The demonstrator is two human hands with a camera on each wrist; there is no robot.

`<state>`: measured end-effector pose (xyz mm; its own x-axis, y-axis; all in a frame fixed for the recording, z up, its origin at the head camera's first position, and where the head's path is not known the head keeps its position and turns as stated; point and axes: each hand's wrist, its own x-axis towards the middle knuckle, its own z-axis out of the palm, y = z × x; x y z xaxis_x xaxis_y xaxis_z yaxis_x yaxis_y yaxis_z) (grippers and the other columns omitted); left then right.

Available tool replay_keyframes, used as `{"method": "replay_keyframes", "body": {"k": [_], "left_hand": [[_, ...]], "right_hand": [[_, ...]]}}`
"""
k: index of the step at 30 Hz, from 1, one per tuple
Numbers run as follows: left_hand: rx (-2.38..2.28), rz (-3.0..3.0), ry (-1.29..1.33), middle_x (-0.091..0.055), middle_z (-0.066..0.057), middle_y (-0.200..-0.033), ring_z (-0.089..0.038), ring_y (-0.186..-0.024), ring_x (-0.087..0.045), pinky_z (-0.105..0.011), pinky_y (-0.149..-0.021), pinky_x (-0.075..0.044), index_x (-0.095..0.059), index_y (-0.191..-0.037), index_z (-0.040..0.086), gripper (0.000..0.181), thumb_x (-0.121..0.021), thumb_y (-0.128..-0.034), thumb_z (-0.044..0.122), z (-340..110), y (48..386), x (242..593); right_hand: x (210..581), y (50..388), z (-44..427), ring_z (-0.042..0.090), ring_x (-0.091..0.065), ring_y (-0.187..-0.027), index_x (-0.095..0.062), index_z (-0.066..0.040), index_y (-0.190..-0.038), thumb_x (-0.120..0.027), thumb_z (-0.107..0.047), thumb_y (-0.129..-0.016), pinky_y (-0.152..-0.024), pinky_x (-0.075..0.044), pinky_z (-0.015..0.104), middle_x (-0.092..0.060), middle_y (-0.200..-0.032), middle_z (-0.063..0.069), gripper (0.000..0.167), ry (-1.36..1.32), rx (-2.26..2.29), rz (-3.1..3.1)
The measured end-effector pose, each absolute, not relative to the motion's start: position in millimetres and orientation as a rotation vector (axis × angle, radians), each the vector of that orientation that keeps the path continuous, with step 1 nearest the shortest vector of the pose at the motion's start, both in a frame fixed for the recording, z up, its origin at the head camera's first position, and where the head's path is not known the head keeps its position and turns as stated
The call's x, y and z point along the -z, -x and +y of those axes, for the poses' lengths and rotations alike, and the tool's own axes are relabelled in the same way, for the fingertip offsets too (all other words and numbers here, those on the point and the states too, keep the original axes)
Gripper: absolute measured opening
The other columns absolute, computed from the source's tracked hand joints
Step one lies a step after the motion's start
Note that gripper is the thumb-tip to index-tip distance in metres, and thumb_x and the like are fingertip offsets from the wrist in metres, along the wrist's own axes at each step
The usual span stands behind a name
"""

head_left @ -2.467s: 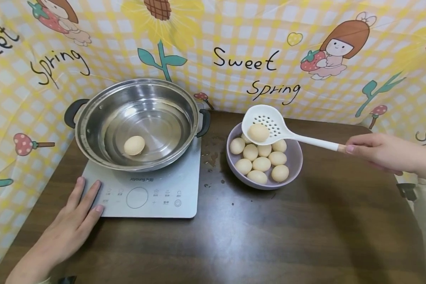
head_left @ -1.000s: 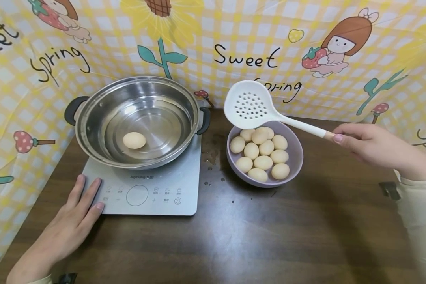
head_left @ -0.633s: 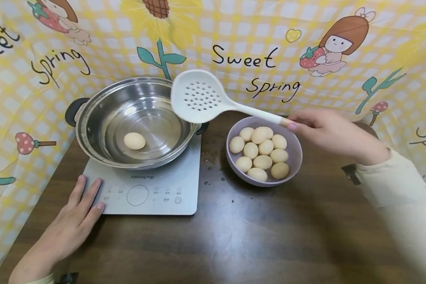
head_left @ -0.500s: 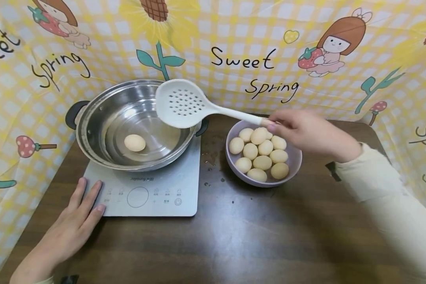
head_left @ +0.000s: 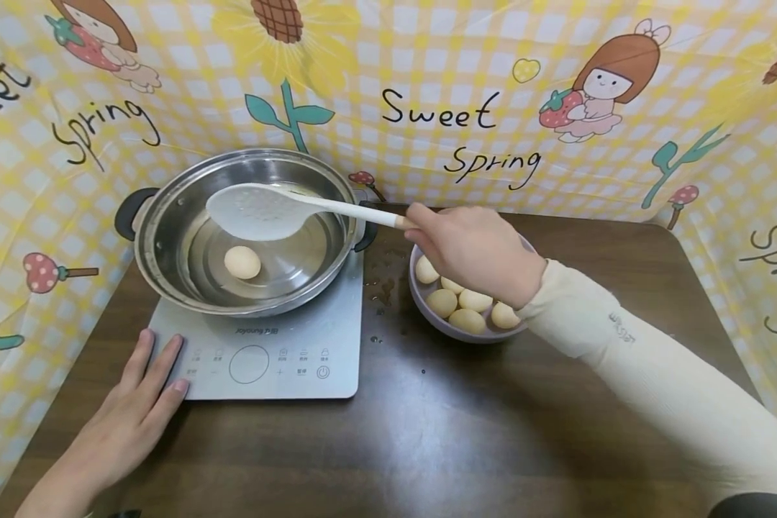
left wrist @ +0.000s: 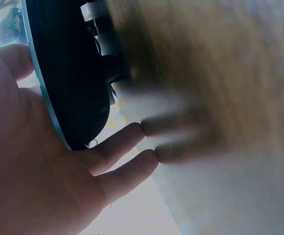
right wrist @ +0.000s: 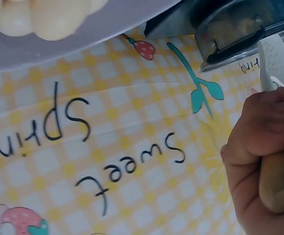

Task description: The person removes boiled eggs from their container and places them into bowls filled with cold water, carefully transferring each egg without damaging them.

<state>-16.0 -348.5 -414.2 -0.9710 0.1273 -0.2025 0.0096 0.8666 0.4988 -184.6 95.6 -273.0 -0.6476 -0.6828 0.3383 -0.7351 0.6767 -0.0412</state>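
Observation:
My right hand [head_left: 475, 248] grips the wooden end of the handle of a white slotted spoon [head_left: 259, 212]. The spoon's tilted head is over the steel pot [head_left: 145, 252]; whether it touches the water is unclear. A single egg [head_left: 242, 262] lies in the pot's water, just in front of the spoon head. Below and behind my right hand, a purple bowl [head_left: 437, 326] holds several eggs [head_left: 467, 321], partly hidden by the hand. At the induction cooker's [head_left: 337, 381] front left corner, my left hand [head_left: 123, 417] rests with its fingers extended along the edge.
The pot stands on the cooker, its black handles [head_left: 132, 212] sticking out left and right. Water drops [head_left: 380, 291] dot the brown table [head_left: 395, 446] between cooker and bowl. A yellow checked cloth [head_left: 427, 57] hangs behind and at both sides.
The spoon tipped an egg into the bowl, then moved left, empty, from above the bowl to over the pot, turning as it went. My left hand stayed on the cooker.

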Motion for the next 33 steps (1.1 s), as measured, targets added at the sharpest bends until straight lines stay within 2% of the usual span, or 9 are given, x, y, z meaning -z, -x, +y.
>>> {"method": "replay_keyframes", "body": {"k": [7,16,24,33], "left_hand": [[-0.739,2.79,-0.093,0.029,-0.011,-0.162,-0.071,-0.135,-0.005,-0.083,-0.094,-0.018,0.003,-0.163,0.019,0.066,-0.034,-0.1116,0.035,-349,16,412],[-0.739,2.793,-0.096,0.029,-0.012,-0.162,-0.071,-0.135,-0.004,-0.083,-0.094,-0.018,0.004,-0.163,0.019,0.066,-0.033,-0.1117,0.035,-349,17,411],[-0.74,2.794,-0.093,0.029,-0.011,-0.162,-0.071,-0.135,-0.004,-0.083,-0.094,-0.019,0.003,-0.163,0.019,0.066,-0.034,-0.1116,0.035,-348,17,411],[-0.743,2.796,-0.092,0.029,-0.01,-0.162,-0.071,-0.135,-0.005,-0.083,-0.094,-0.019,0.003,-0.163,0.019,0.065,-0.034,-0.1116,0.036,-348,18,412]], "right_hand": [[281,187,75,0.019,-0.036,-0.037,-0.054,-0.009,-0.099,-0.053,-0.028,-0.107,-0.032,-0.033,0.036,-0.038,-0.054,0.0,0.02,-1.105,-0.045,-2.446],[287,185,71,0.021,-0.036,-0.036,-0.05,-0.006,-0.094,-0.055,-0.027,-0.106,-0.031,-0.035,0.038,-0.037,-0.055,0.003,0.025,-1.125,0.062,-2.301],[279,178,74,0.018,-0.038,-0.039,-0.058,-0.01,-0.098,-0.059,-0.028,-0.104,-0.034,-0.036,0.036,-0.04,-0.056,0.0,0.019,-1.195,-0.034,-2.463],[264,164,86,0.016,-0.04,-0.045,-0.055,-0.014,-0.09,-0.061,-0.028,-0.102,-0.041,-0.036,0.035,-0.04,-0.056,-0.004,0.019,-1.26,-0.177,-2.614]]}}
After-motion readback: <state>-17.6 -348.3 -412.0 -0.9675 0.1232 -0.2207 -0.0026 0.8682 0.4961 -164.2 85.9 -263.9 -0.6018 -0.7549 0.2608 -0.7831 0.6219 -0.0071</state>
